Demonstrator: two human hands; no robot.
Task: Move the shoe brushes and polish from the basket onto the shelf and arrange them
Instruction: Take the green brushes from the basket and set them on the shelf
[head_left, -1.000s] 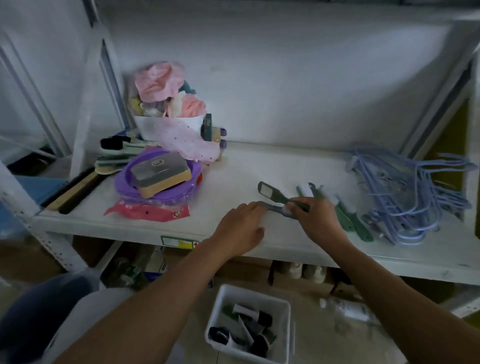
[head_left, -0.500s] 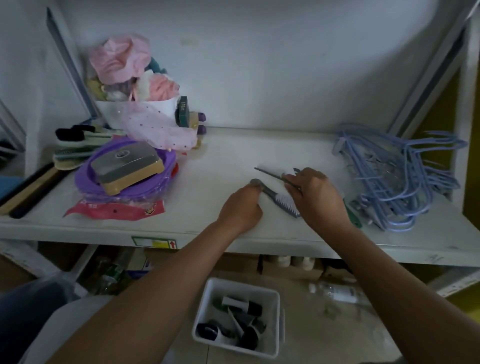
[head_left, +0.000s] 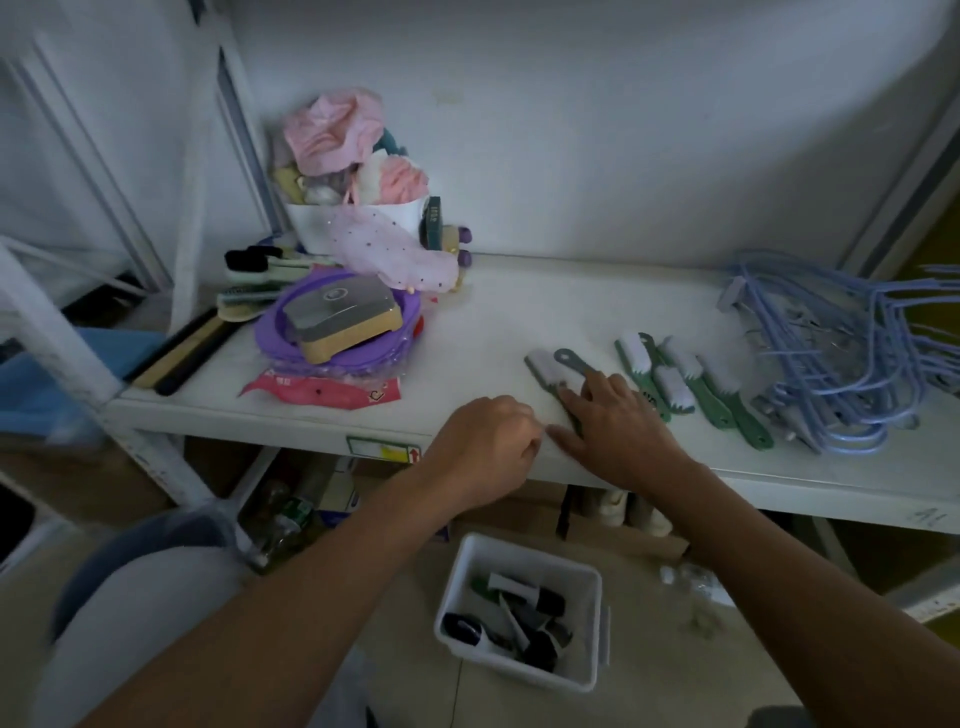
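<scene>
Two grey-green shoe brushes (head_left: 549, 365) lie crossed on the white shelf (head_left: 545, 301), near its front edge. My right hand (head_left: 615, 428) rests on their lower ends with straight fingers, thumb pointing left. My left hand (head_left: 488, 447) sits just left of it at the shelf edge, fingers curled under, nothing visible in it. Several green brushes with white bristles (head_left: 685, 382) lie side by side to the right. On the floor below stands a white basket (head_left: 453, 597) holding black polish tubes and other items.
A pile of blue hangers (head_left: 836, 353) fills the shelf's right end. At the left are a purple bowl with a grey box (head_left: 340, 317), a red packet (head_left: 322, 389), more brushes (head_left: 254, 275) and a white tub of pink cloths (head_left: 353, 156). Bottles sit under the shelf.
The brush both hands were turning now lies flat across another one. My right hand has flattened onto them, and my left hand has drawn back from the handle toward the shelf edge.
</scene>
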